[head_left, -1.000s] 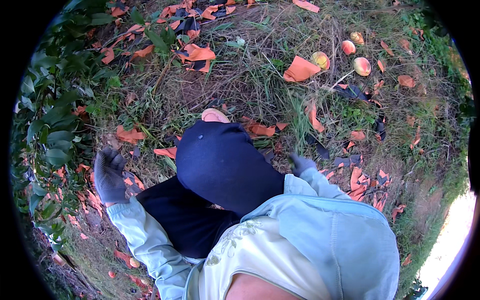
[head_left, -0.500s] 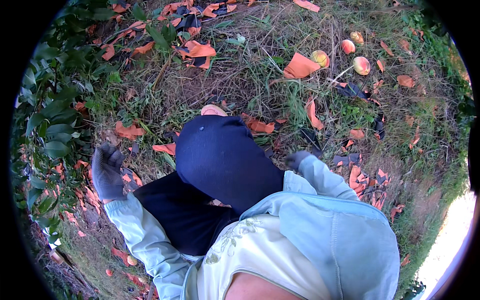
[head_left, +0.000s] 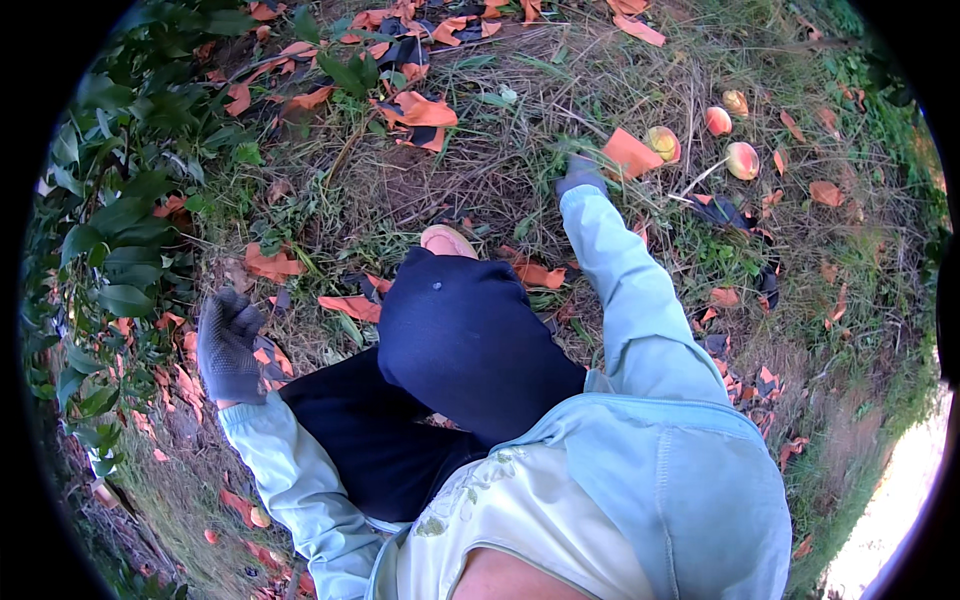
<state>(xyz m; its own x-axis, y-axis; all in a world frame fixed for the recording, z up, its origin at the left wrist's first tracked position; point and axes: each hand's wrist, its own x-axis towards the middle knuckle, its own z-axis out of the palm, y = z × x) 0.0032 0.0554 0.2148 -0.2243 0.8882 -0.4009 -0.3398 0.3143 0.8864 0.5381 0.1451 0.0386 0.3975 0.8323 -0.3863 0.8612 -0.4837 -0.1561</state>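
My right hand [head_left: 580, 175], in a dark grey glove, reaches out over the grass beside a piece of orange paper [head_left: 631, 153]. Its fingers are blurred and partly lost against the grass. Just right of the paper lies a round yellow-and-red fruit [head_left: 663, 144]. My left hand [head_left: 230, 345] wears a grey glove with a dotted surface and hangs low at the left, near the leaves. Its fingers are curled in, with nothing visible in them.
More fruits [head_left: 742, 160] lie on the grass at the far right. Torn orange and black paper [head_left: 420, 110] is scattered about. Leafy branches [head_left: 125, 265] line the left side. My bent knee [head_left: 465, 330] and one foot [head_left: 447, 240] occupy the middle.
My right hand has swung from beside my knee forward to the orange paper, its arm stretching out. The view has shifted slightly; my left hand keeps its curled pose.
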